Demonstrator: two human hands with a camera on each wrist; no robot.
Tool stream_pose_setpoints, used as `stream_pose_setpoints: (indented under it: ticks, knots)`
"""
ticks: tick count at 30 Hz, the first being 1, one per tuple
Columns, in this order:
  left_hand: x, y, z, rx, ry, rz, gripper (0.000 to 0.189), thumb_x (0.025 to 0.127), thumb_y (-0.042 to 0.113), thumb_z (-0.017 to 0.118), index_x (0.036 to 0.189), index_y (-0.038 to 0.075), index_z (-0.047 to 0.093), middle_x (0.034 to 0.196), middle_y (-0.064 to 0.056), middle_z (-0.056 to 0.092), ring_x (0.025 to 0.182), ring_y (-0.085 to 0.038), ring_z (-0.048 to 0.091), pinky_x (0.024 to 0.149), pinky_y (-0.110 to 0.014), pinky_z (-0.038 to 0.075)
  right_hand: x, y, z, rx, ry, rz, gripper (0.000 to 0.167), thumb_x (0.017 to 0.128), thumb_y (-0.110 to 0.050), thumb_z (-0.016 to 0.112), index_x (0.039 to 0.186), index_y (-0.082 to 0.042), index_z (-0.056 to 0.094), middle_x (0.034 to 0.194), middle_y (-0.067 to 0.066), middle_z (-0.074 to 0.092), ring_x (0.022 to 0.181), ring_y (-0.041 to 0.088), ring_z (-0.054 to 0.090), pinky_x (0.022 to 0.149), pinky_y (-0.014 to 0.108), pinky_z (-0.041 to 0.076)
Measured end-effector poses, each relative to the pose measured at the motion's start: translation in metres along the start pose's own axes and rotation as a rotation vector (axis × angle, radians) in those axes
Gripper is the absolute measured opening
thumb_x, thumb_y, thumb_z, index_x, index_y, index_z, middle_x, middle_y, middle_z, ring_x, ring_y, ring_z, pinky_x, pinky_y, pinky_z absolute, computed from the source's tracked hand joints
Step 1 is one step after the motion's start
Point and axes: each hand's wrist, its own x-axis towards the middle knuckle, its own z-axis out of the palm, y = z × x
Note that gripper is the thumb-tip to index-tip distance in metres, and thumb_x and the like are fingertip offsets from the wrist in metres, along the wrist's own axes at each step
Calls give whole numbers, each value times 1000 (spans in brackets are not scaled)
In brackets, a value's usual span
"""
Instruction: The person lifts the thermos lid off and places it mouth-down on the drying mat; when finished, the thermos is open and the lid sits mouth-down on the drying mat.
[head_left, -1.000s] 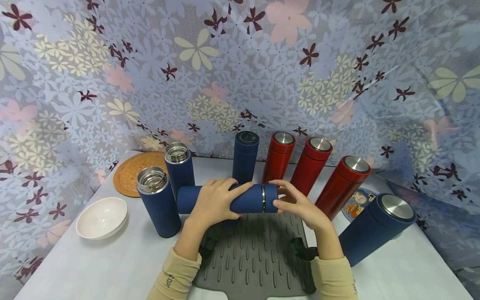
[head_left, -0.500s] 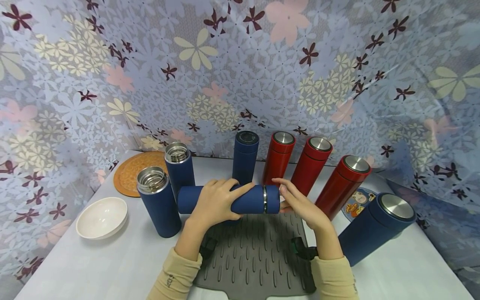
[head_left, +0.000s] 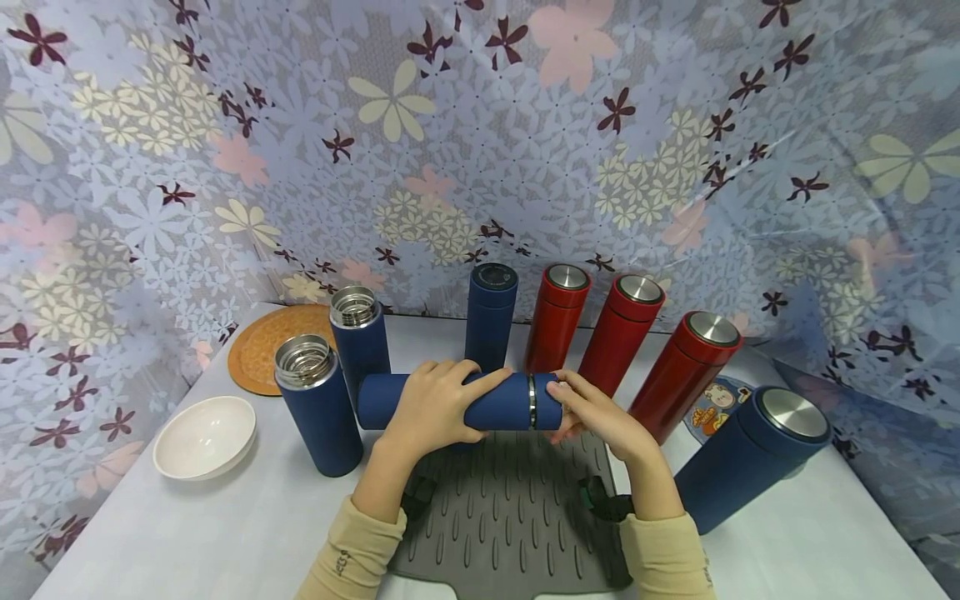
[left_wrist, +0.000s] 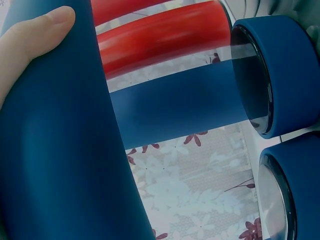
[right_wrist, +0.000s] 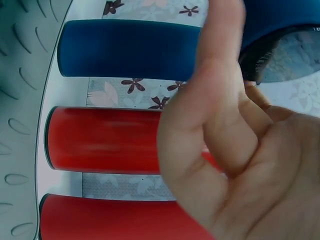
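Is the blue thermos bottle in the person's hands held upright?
No, the blue thermos bottle is held sideways, with the left hand around its body and the right hand at one end.

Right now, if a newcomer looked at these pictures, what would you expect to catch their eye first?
Probably the blue thermos flask held sideways at the middle of the head view, with the left hand gripping its body and the right hand on its cap. Next might come the three red flasks standing behind it to the right, and the two blue flasks with open steel necks to the left.
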Motion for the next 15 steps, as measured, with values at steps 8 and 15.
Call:
stream_pose_setpoints:
  ticks: [8, 15]
  knots:
    - [0, -1, 0, -12, 9, -1, 83, 57, 51, 82, 132, 30, 52, 102, -4, 62, 85, -22, 62, 75, -37, 51, -2, 4, -4, 17, -47, -109, 55, 90, -25, 55, 136, -6, 30, 110, 23, 49, 81, 25, 57, 71, 37, 50]
    - [-1, -2, -1, -45, 1, -15, 84, 58, 51, 82, 133, 30, 50, 104, -4, 62, 88, -23, 62, 77, -39, 50, -5, 7, -7, 37, -48, -210, 60, 84, -14, 64, 134, -10, 31, 123, 26, 40, 96, 32, 55, 77, 41, 50]
